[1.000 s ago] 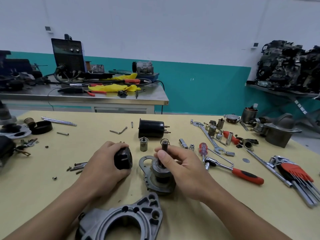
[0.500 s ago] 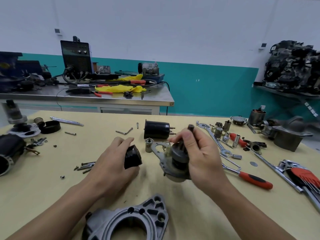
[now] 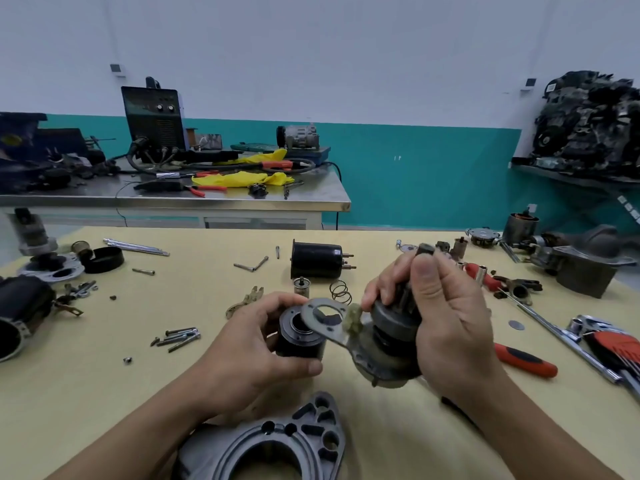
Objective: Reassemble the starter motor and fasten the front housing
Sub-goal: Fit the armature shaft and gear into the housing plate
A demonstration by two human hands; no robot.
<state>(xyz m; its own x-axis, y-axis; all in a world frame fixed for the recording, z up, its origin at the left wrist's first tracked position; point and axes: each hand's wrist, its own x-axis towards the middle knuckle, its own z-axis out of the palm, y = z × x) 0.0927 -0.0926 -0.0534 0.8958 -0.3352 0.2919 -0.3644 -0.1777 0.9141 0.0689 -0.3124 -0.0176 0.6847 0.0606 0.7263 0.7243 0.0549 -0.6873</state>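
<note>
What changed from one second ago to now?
The right hand lifted the drive assembly off the table and tilted it left, so its plate now overlaps the black cylinder. The left hand turned that cylinder open end up. Both grips, the grey housing and the red-handled ratchet stayed.

The right hand (image 3: 450,317) has lifted the pinion assembly (image 3: 391,341) off the table (image 3: 104,393) and tilted it. Its metal plate (image 3: 323,315) now overlaps the black cylinder (image 3: 298,337), which the left hand (image 3: 249,344) has turned open end up. A coil spring (image 3: 339,291) is uncovered behind.
</note>
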